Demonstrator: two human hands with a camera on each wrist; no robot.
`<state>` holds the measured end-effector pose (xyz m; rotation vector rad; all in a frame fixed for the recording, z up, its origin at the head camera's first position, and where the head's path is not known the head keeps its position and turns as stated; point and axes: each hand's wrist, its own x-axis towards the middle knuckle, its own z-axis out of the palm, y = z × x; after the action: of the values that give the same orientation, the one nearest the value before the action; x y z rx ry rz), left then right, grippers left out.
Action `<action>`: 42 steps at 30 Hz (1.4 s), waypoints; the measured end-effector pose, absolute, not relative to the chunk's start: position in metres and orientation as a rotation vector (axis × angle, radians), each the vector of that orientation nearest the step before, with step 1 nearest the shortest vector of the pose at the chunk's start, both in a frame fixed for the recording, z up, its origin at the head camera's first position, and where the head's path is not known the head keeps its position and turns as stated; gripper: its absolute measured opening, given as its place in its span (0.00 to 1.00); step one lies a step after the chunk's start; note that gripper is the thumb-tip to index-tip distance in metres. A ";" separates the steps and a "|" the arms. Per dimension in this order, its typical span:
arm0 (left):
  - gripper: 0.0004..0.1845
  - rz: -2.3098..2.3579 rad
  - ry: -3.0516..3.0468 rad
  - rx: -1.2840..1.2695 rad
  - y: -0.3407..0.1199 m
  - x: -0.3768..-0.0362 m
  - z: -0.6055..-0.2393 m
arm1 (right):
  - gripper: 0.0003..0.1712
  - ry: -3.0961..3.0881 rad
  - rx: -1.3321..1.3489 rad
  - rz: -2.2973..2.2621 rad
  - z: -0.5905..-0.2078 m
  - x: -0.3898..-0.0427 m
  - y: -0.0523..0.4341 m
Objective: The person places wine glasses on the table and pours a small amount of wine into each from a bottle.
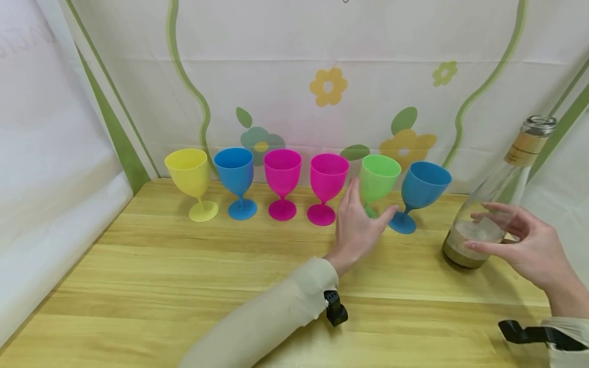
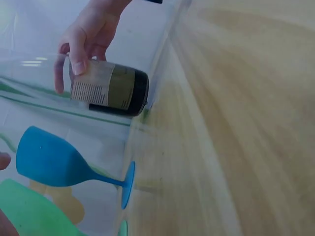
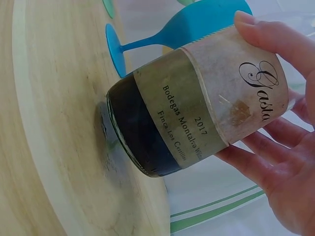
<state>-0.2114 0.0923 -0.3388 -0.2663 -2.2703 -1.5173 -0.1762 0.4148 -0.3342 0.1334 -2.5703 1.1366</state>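
My left hand (image 1: pixel 361 230) is in front of the green goblet (image 1: pixel 379 179), fingers and thumb spread to either side of its lower bowl and stem. Whether it touches the goblet cannot be made out; in the left wrist view only bits of the hand show beside the green goblet (image 2: pixel 34 211). My right hand (image 1: pixel 536 250) holds a clear glass wine bottle (image 1: pixel 497 189) round its labelled lower body. Thumb on one side and fingers on the other show around the label (image 3: pixel 206 103) in the right wrist view. A blue goblet (image 1: pixel 425 184) stands between green goblet and bottle.
Left of the green goblet, a row holds two magenta goblets (image 1: pixel 329 176) (image 1: pixel 282 174), another blue goblet (image 1: pixel 234 171) and a yellow goblet (image 1: pixel 188 171). They stand along the wooden table's (image 1: pixel 207 286) back edge, before a flowered white curtain (image 1: pixel 276 92).
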 end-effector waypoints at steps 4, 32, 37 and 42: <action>0.55 -1.512 -2.353 -0.244 0.093 -0.222 -0.338 | 0.46 -2.566 0.135 1.140 -0.333 -0.176 0.414; 0.50 -1.516 -2.452 -0.206 0.096 -0.257 -0.326 | 0.50 -2.526 0.097 0.882 -0.329 -0.178 0.404; 0.46 -1.498 -2.449 -0.182 0.100 -0.258 -0.322 | 0.49 -2.546 0.042 0.917 -0.328 -0.177 0.406; 0.44 -1.459 -2.479 -0.121 0.104 -0.257 -0.317 | 0.49 -2.525 0.047 0.911 -0.328 -0.176 0.406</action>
<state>-0.2566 0.1039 -0.3173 -0.1205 -2.4793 -1.4594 -0.1760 0.4058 -0.3278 0.0474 -2.5253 0.9115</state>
